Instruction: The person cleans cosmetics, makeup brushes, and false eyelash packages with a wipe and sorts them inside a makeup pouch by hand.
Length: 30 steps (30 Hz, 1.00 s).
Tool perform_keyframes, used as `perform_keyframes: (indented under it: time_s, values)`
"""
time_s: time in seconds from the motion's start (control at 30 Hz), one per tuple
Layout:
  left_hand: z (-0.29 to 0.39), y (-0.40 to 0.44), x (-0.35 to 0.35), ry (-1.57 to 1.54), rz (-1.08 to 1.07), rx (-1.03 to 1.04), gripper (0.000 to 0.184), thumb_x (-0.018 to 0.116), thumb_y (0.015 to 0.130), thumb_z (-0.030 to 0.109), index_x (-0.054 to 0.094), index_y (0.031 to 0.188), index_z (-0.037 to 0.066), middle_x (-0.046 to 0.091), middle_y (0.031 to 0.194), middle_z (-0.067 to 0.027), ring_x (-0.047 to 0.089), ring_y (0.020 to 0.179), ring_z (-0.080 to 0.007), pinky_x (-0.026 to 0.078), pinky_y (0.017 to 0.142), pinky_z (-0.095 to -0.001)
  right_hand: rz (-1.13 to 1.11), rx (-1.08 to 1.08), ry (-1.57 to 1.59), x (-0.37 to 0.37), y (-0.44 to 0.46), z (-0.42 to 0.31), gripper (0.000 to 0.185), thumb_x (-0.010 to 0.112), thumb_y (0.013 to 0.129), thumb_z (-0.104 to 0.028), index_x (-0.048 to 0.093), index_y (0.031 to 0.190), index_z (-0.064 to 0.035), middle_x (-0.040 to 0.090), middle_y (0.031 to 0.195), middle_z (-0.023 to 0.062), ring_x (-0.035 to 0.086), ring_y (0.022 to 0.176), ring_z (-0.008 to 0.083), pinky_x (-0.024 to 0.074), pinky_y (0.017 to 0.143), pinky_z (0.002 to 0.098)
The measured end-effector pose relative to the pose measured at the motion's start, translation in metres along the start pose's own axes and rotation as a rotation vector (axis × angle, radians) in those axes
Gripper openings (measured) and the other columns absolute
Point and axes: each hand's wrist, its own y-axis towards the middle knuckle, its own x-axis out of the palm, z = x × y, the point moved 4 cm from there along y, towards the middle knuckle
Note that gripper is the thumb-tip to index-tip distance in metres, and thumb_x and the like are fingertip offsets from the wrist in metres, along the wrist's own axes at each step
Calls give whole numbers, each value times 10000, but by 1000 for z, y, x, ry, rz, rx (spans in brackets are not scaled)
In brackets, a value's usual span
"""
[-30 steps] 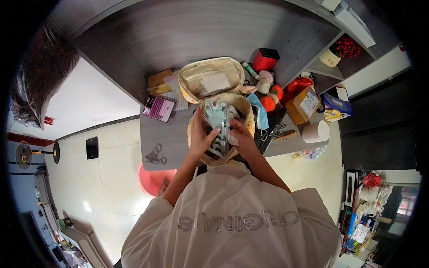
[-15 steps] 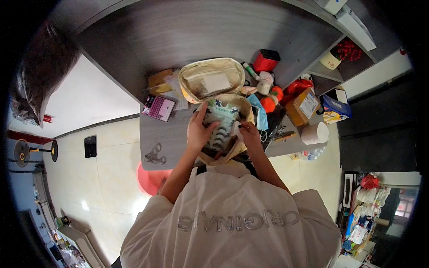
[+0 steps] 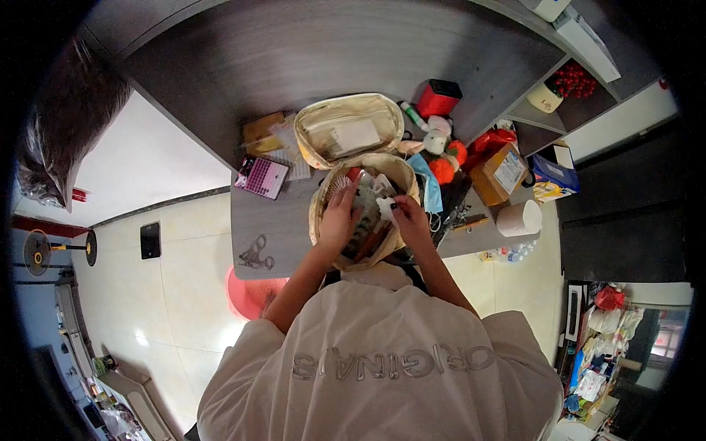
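Note:
An open cream cosmetic bag [image 3: 410, 170] stands on the grey desk in front of me, its lid folded back. Inside it are a hairbrush [image 3: 340, 185] and several small items partly covered by my hands. My left hand [image 3: 338, 222] reaches into the bag's left side, its thumb and fingers on a pale green pack of false eyelashes [image 3: 359, 237], now low and tilted among the contents. My right hand [image 3: 412, 219] is over the bag's right side, pinching a small crumpled white thing [image 3: 386, 209], perhaps tissue or plastic.
Left of the bag lie a pink-and-black palette [image 3: 262, 177] and a clear-handled tool [image 3: 256, 253]. To the right are a blue face mask [image 3: 427, 184], a plush toy [image 3: 437, 136], a cardboard box [image 3: 501, 175] and a white paper roll [image 3: 519, 219]. A red box [image 3: 439, 98] stands behind.
The eyelash pack has gone from upright above the bag down into it, with my left hand following. The hairbrush and other contents now show. My right hand stays nearly in place.

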Motion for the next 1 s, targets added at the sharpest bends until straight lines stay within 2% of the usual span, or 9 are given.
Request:
perform_keyframes:
  time_s: [0.1, 0.2, 0.27, 0.47, 0.6, 0.7, 0.8, 0.9, 1.0]
  values:
    - [-3, 3, 11, 26, -48, 6, 578, 563, 712, 80, 326, 1239, 88, 431, 1183, -150, 425, 1062, -334, 369, 876, -373, 23, -67, 48, 5, 4, 17, 190, 512, 783, -72, 484, 963, -18, 550, 793, 103, 537, 733, 170, 421, 659, 291]
    - [-10, 9, 24, 131, -78, 29, 578, 558, 729, 134, 309, 1245, 55, 420, 1203, -136, 410, 1082, -325, 356, 892, -374, 20, -25, -90, 4, -1, 8, 188, 509, 782, -72, 487, 961, -18, 552, 775, 104, 541, 717, 179, 425, 655, 295]
    - [-11, 12, 30, 195, -121, 44, 580, 548, 742, 176, 298, 1250, 49, 398, 1231, -124, 386, 1114, -307, 329, 918, -383, -7, -22, -4, 7, -2, 11, 186, 504, 782, -75, 487, 958, -17, 552, 762, 104, 542, 705, 183, 426, 648, 295]
    - [-27, 2, 53, 603, -81, 123, 601, 482, 782, 238, 218, 1293, 60, 288, 1319, -96, 247, 1224, -264, 197, 972, -483, -25, -43, 16, 10, -3, 14, 188, 501, 783, -85, 487, 954, -8, 554, 770, 115, 545, 708, 190, 430, 638, 293]
    - [-27, 0, 56, 592, -114, 100, 583, 458, 797, 231, 214, 1296, 54, 265, 1330, -99, 207, 1242, -270, 194, 967, -500, -24, -114, 2, 13, -7, 2, 199, 509, 778, -97, 488, 955, -7, 556, 783, 114, 549, 708, 194, 433, 636, 295]
    - [-23, 1, 51, 583, -96, 111, 583, 474, 787, 219, 228, 1291, 58, 261, 1331, -104, 202, 1244, -272, 197, 967, -496, -15, -171, 20, 19, -2, 19, 212, 514, 777, -113, 486, 961, -12, 557, 796, 114, 557, 721, 192, 434, 641, 298]
    - [-15, 1, 39, 494, -65, 109, 602, 508, 763, 213, 246, 1283, 64, 273, 1323, -113, 217, 1237, -282, 201, 970, -484, -35, -91, -16, 17, -4, 12, 217, 521, 775, -112, 483, 967, -19, 560, 830, 132, 570, 750, 237, 443, 657, 321]
    - [-13, -2, 27, 370, -45, 75, 610, 534, 740, 204, 269, 1272, 65, 298, 1306, -126, 237, 1225, -295, 209, 975, -461, -7, -208, -346, 13, -14, -21, 202, 496, 774, -57, 474, 974, -33, 568, 838, 127, 574, 755, 224, 436, 659, 290]
    - [-13, -4, 21, 323, -47, 60, 594, 540, 737, 199, 293, 1259, 61, 329, 1281, -141, 262, 1206, -314, 220, 976, -441, -43, -308, -413, 18, -17, -27, 214, 492, 771, -69, 473, 982, -39, 568, 853, 156, 574, 775, 287, 443, 668, 327]
